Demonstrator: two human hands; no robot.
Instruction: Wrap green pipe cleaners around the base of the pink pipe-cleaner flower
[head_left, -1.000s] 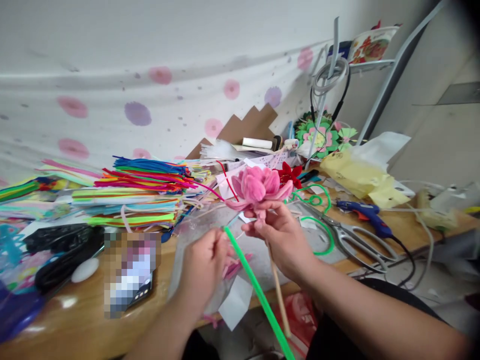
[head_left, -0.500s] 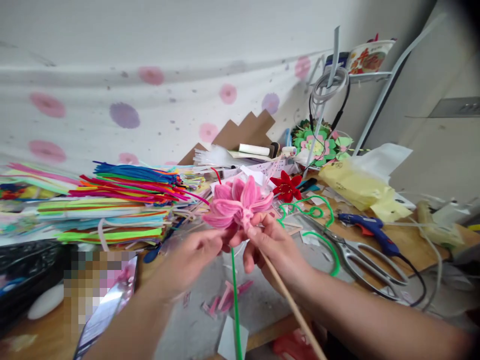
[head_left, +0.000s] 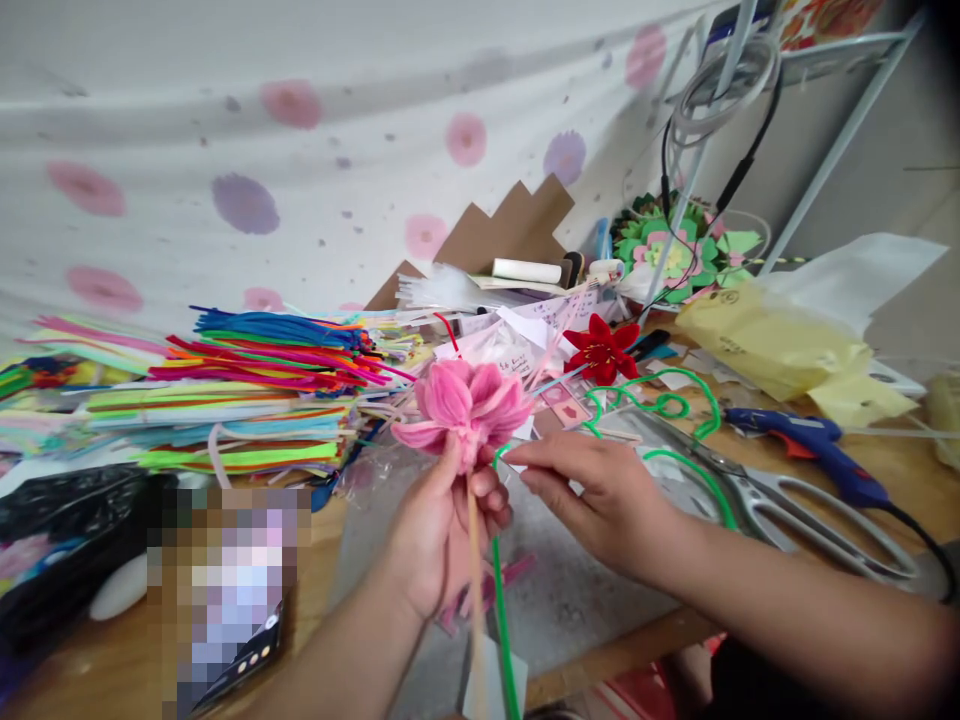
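Observation:
A pink pipe-cleaner flower [head_left: 480, 400] stands upright over the work mat, with a thin wooden stick [head_left: 475, 590] running down from its base. Closed round the base and the top of the stick is my left hand [head_left: 427, 540]. My right hand [head_left: 607, 495] is just right of the flower's base, thumb and forefinger pinching the upper end of a green pipe cleaner [head_left: 499, 590]. From there the green strand hangs beside the stick toward the bottom edge. Pink scraps [head_left: 517, 570] lie on the grey mat [head_left: 585, 610] beneath.
Bundles of coloured pipe cleaners [head_left: 225, 400] lie at left, above a phone [head_left: 247, 650]. A red flower [head_left: 601, 350], loose green pipe cleaners [head_left: 709, 390], scissors [head_left: 817, 510] and a blue glue gun [head_left: 817, 445] lie at right. A yellow bag [head_left: 772, 335] is behind them.
My left hand has taken over the flower's base and stick from my right hand. My right hand has moved off the stick to the green pipe cleaner. The view has shifted slightly.

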